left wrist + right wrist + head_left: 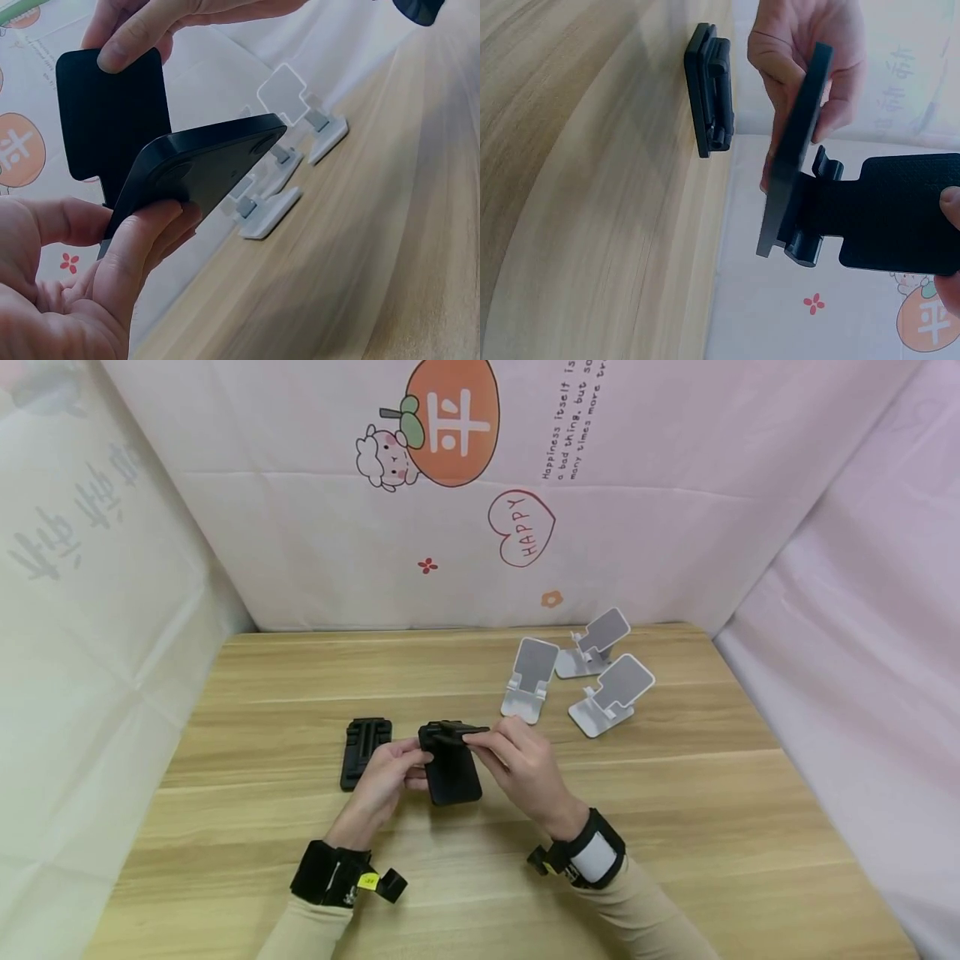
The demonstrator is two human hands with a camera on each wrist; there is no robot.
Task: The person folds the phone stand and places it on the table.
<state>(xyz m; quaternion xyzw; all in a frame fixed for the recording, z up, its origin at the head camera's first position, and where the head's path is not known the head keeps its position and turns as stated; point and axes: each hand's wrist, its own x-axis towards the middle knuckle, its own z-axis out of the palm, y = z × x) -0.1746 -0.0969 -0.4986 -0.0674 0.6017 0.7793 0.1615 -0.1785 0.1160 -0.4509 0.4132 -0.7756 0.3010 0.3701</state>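
A black phone stand (pixel 454 778) is held up above the table between both hands, its base and support plate swung apart. My left hand (pixel 386 777) grips the base by its side, thumb on one face and fingers on the other in the left wrist view. With thumb and fingers, my right hand (pixel 528 768) pinches the far edge of the support plate (pixel 904 214). The plate stands out at a steep angle from the base (pixel 206 161). Just beside my left hand, a second black phone stand (pixel 365 752) lies folded flat on the table.
Three white phone stands with grey pads stand unfolded at the back right: one on the left (pixel 536 667), one behind (pixel 606 631) and one in front (pixel 624 682). A printed cloth (pixel 337 552) hangs along the table's (pixel 285 685) back edge, with more cloth at both sides.
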